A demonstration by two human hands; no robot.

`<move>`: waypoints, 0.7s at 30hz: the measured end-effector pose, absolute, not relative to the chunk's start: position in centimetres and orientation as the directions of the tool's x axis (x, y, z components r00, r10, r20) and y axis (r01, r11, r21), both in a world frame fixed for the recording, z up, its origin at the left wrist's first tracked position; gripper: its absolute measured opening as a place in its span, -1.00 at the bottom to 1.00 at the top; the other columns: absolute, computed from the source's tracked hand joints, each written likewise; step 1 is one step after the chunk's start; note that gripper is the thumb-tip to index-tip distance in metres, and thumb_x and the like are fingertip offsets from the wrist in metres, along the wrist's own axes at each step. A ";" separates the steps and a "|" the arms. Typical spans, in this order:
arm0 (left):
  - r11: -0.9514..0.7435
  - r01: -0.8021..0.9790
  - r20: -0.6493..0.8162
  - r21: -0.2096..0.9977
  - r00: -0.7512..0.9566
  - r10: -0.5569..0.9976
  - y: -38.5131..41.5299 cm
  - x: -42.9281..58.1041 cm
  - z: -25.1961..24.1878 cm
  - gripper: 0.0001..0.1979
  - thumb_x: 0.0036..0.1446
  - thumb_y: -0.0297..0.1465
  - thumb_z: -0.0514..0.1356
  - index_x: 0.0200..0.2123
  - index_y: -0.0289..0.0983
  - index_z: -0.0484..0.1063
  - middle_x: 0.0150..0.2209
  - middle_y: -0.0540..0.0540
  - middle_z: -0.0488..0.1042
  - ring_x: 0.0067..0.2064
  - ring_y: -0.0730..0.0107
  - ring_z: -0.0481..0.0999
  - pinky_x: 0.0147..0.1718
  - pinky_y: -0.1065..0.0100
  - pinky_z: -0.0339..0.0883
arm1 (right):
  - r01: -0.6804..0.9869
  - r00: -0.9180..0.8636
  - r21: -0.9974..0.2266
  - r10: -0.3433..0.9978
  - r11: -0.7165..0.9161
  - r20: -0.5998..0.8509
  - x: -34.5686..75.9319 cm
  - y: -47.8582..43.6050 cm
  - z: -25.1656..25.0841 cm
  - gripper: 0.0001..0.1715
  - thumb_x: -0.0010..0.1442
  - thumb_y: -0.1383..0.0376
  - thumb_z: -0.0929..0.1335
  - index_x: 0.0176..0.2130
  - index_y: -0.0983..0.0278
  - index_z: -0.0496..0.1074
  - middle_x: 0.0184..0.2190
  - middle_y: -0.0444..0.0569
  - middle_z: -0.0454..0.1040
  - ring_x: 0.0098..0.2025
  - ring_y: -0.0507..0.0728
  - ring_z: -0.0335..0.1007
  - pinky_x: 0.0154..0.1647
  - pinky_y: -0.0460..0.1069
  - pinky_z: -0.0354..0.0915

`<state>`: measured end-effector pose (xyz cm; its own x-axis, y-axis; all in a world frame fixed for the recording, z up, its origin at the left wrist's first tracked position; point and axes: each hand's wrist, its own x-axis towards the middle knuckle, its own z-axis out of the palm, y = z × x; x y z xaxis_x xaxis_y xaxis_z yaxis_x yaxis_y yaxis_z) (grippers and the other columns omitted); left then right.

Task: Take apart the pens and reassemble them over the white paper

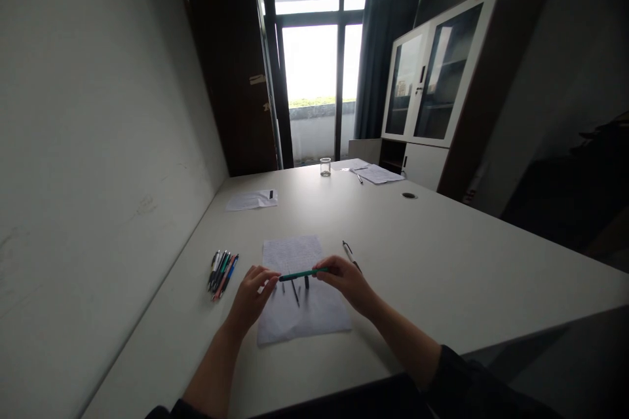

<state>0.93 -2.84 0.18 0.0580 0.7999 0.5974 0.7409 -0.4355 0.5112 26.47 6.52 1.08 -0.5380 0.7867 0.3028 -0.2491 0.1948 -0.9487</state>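
Left grip (249, 293) and right grip (348, 280) pinch the green pen (301, 274) at its ends! Likely light, stiff, perhaps slick: those ends suit fingertips.

On the left, the wall (122, 177) borders the table (403, 236), and a bundle of pens (223, 275) lies near the left hand (253, 294), narrowing passage there. Between it and the right hand (344, 278), a green pen (299, 274) bars the way above the paper (304, 321), where small dark parts (307, 283) lie. A white pen (348, 251) lies just beyond the right hand. Wide open room extends rightward and ahead, bounded at the far end by a glass jar (325, 167) and papers (381, 174).
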 end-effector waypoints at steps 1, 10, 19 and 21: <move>-0.446 0.729 0.594 0.520 0.067 0.802 -2.9 1.0 0.1 -0.80 0.30 -0.28 0.13 -0.17 -0.20 0.53 -0.26 -0.11 0.49 -0.23 0.28 0.43 -0.28 0.29 0.40 | -0.249 -0.541 -0.947 0.782 0.203 0.309 26.4 6.5 1.0 -0.69 0.02 0.15 0.52 -0.31 0.27 0.46 -0.23 0.00 0.57 -0.15 0.16 0.50 -0.06 0.09 0.41; -0.500 0.654 0.562 0.568 0.135 0.816 -2.9 1.8 -0.1 -0.80 0.21 -0.32 0.25 -0.09 -0.16 0.54 -0.30 -0.09 0.46 -0.25 0.34 0.45 -0.36 0.39 0.43 | -0.211 -0.549 -0.929 0.749 0.305 0.371 26.1 6.5 0.6 -0.74 0.07 0.15 0.49 -0.30 0.27 0.49 -0.24 -0.01 0.54 -0.14 0.15 0.48 -0.07 0.06 0.41; -0.479 0.705 0.578 0.522 0.120 0.807 -2.8 1.5 -0.3 -0.79 0.22 -0.35 0.24 -0.08 -0.15 0.54 -0.30 -0.10 0.46 -0.25 0.32 0.45 -0.34 0.36 0.45 | -0.010 -0.408 -0.862 0.785 0.507 0.467 26.5 7.5 0.7 -0.76 0.13 0.11 0.45 -0.32 0.25 0.55 -0.28 0.00 0.51 -0.23 0.13 0.45 -0.21 0.01 0.41; -0.472 0.712 0.571 0.519 0.122 0.812 -2.8 1.5 -0.3 -0.80 0.22 -0.33 0.23 -0.08 -0.15 0.55 -0.30 -0.10 0.46 -0.24 0.31 0.45 -0.31 0.34 0.46 | 0.005 -0.411 -0.857 0.782 0.516 0.469 26.6 7.5 0.6 -0.75 0.14 0.11 0.44 -0.32 0.24 0.55 -0.28 0.00 0.52 -0.24 0.13 0.45 -0.21 0.02 0.41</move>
